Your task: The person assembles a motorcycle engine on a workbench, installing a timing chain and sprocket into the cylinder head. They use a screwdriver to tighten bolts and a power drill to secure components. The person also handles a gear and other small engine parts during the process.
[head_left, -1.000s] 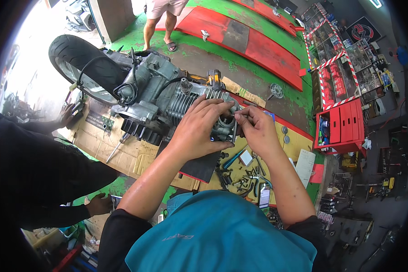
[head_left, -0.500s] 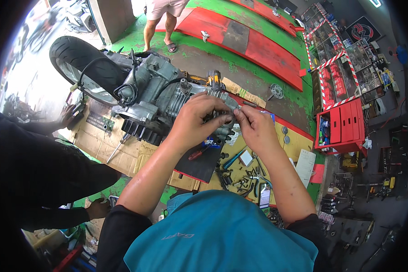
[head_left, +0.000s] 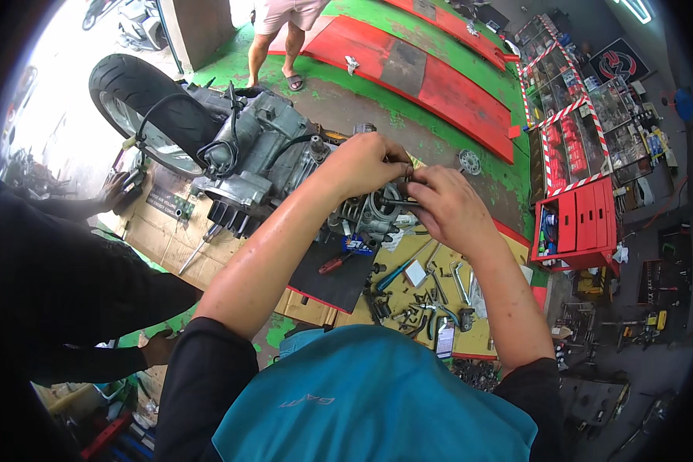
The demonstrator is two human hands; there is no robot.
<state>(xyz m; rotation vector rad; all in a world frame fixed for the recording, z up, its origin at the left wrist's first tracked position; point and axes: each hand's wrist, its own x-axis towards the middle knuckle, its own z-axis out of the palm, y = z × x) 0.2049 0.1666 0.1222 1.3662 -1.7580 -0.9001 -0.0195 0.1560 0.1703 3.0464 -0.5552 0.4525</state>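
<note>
at far left, a co-worker's hand point(head_left: 115, 187) sits beside the rear wheel point(head_left: 169, 115). right of that, a screwdriver point(head_left: 196, 256) lies slantwise on cardboard. the bare metal engine point(head_left: 258, 138) lies at centre-left on the covered counter point(head_left: 481, 339), joined to the wheel; its long axis slopes from upper left down to lower right, and its cylinder head point(head_left: 383, 219) points right. below the left forearm, a red-handled tool point(head_left: 333, 264) rests on a black mat point(head_left: 335, 286). the left hand point(head_left: 369, 162) bends over the head, its grip pinched; i cannot tell on what. the right hand point(head_left: 450, 204) curls close beside it, and what its grip contains is hidden.
</note>
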